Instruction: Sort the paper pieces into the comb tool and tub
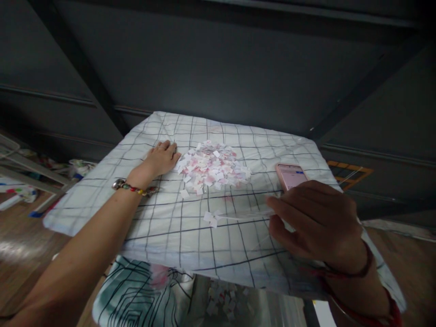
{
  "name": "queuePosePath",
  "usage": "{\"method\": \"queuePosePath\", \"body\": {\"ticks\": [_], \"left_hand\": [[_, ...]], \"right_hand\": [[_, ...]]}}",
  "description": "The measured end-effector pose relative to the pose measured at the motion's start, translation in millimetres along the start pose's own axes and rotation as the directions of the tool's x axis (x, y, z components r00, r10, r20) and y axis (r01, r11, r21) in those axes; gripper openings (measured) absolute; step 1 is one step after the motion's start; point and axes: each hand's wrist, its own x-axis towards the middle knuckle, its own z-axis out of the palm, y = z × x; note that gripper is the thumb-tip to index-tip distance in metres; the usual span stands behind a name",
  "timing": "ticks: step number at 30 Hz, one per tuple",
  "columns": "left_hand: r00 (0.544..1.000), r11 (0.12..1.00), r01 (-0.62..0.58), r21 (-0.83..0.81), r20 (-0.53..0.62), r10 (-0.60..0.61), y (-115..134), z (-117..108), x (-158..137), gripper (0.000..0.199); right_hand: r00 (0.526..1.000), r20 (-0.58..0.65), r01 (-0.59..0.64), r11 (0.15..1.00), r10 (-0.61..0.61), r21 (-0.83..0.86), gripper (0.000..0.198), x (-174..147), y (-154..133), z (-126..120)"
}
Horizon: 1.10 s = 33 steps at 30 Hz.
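My left hand (pixel 162 158) lies on the checked tablecloth (pixel 163 222), fingers loosely stretched out, its thumb side at the left edge of a heap of small white and pinkish paper pieces (pixel 213 168). My right hand (pixel 315 222) hovers over the right part of the table, fingers bent and partly blurred. From between its thumb and forefinger a thin, pale, see-through streak runs left to a few loose paper pieces (pixel 212 219) at the front. What exactly the fingers hold is too faint to name. Just beyond that hand lies a pink-cased phone (pixel 291 176), screen lit, partly covered.
Below the table's front edge stands a clear container (pixel 235 304) with more paper pieces. Beside it is a teal and white patterned cloth (pixel 136 290). A dark panelled wall (pixel 211 68) rises behind the table. A pale metal frame (pixel 44 177) stands at left.
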Motion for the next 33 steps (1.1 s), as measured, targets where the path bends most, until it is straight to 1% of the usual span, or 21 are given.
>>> {"method": "queuePosePath", "body": {"ticks": [2, 5, 8, 10, 12, 14, 16, 18, 20, 24, 28, 33], "left_hand": [[0.999, 0.999, 0.037, -0.015, 0.025, -0.037, 4, -3, -1, 0.057], [0.997, 0.998, 0.064, -0.024, 0.046, -0.063, 10, -10, -4, 0.057], [0.993, 0.995, 0.09, -0.031, 0.075, -0.087, 14, -13, -6, 0.06], [0.994, 0.995, 0.087, -0.042, 0.07, -0.084, 14, -13, -6, 0.06], [0.996, 0.996, 0.074, -0.053, 0.047, -0.072, 14, -12, -6, 0.058], [0.997, 0.996, 0.072, -0.058, 0.044, -0.069, 13, -12, -6, 0.057], [0.995, 0.995, 0.084, -0.057, 0.061, -0.08, 13, -12, -6, 0.058], [0.993, 0.995, 0.093, -0.047, 0.073, -0.09, 14, -13, -6, 0.058], [0.993, 0.995, 0.094, -0.029, 0.071, -0.092, 15, -14, -6, 0.059], [0.993, 0.995, 0.095, 0.003, 0.073, -0.095, 16, -13, -5, 0.06], [0.992, 0.995, 0.102, 0.02, 0.07, -0.103, 15, -13, -4, 0.059], [0.991, 0.993, 0.115, 0.006, 0.073, -0.115, 17, -14, -5, 0.06]], "right_hand": [[0.999, 0.029, 0.04, 0.999, -0.039, -0.026, 0.01, 8, -1, -1], [0.992, 0.099, 0.09, 0.992, -0.081, -0.088, 0.017, 28, -2, -3], [0.976, 0.182, 0.142, 0.986, -0.124, -0.092, 0.019, 49, -6, -5], [0.965, 0.236, 0.144, 0.985, -0.117, -0.1, 0.018, 58, -11, -6], [0.962, 0.262, 0.112, 0.987, -0.077, -0.119, 0.018, 60, -16, -6], [0.966, 0.257, 0.043, 0.988, -0.003, -0.147, 0.021, 55, -19, -6], [0.97, 0.224, -0.054, 0.98, 0.097, -0.192, 0.023, 46, -18, -6], [0.971, 0.151, -0.143, 0.958, 0.184, -0.249, 0.023, 35, -14, -7], [0.97, 0.101, -0.183, 0.938, 0.221, -0.293, 0.023, 25, -10, -10], [0.97, 0.128, -0.16, 0.939, 0.207, -0.305, 0.023, 16, -9, -15], [0.975, 0.148, -0.118, 0.951, 0.165, -0.285, 0.023, 17, -15, -13], [0.974, 0.157, -0.127, 0.967, 0.163, -0.221, 0.025, 20, -26, -10]]}}
